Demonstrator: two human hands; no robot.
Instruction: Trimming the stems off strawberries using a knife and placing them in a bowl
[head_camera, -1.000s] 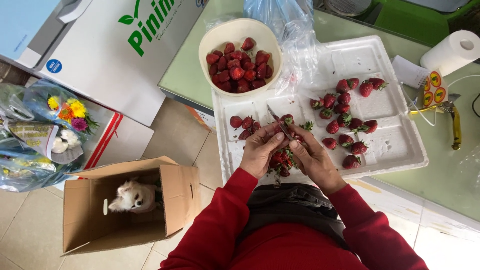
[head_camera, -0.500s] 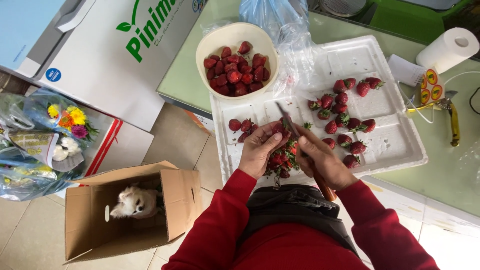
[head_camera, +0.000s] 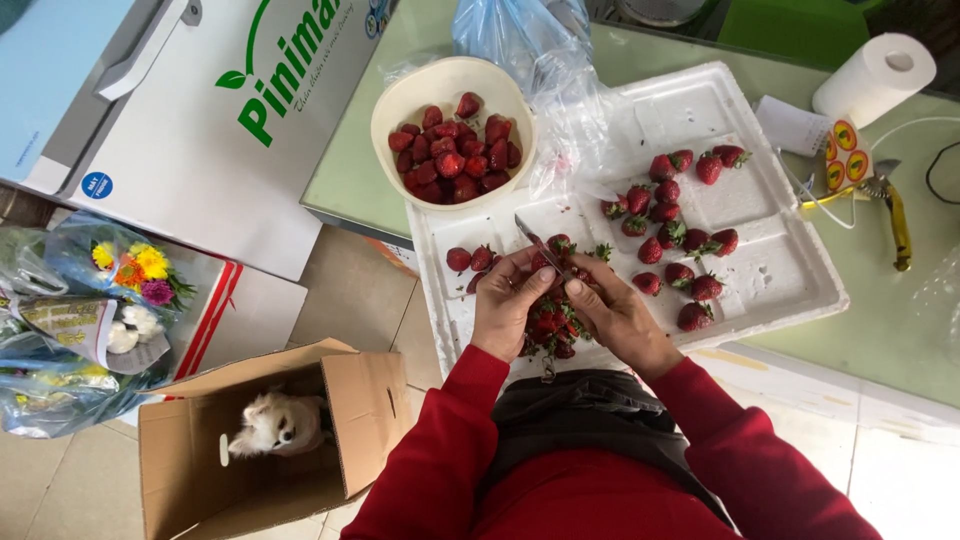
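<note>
1. Centre of the frame: the left hand (head_camera: 508, 300) pinches a strawberry (head_camera: 556, 246) at its fingertips, fingers curled shut around it so the leafy end is presented to the blade.
2. The right hand (head_camera: 618, 318) is closed around a small knife (head_camera: 538, 243), its handle hidden in the palm; the blade angles up and left, tip just over the berry, which looks like a trimming hold.
3. Directly under both hands sits a heap of cut green tops and scraps (head_camera: 548, 328), low on the white foam tray (head_camera: 790, 290), so the trimmings seem to drop straight down.
4. Untrimmed berries (head_camera: 680, 225), leaves on, lie right of centre, close to the knife hand.
5. Upper centre, a cream bowl (head_camera: 400, 105) holds leafless strawberries, an easy reach from the left hand.
6. The tray rests on the green worktop (head_camera: 900, 320); a paper roll (head_camera: 875, 75) stands upper right.
7. Lower left, a small white dog (head_camera: 272, 425) sits in a cardboard box (head_camera: 240, 490) on the floor.
</note>
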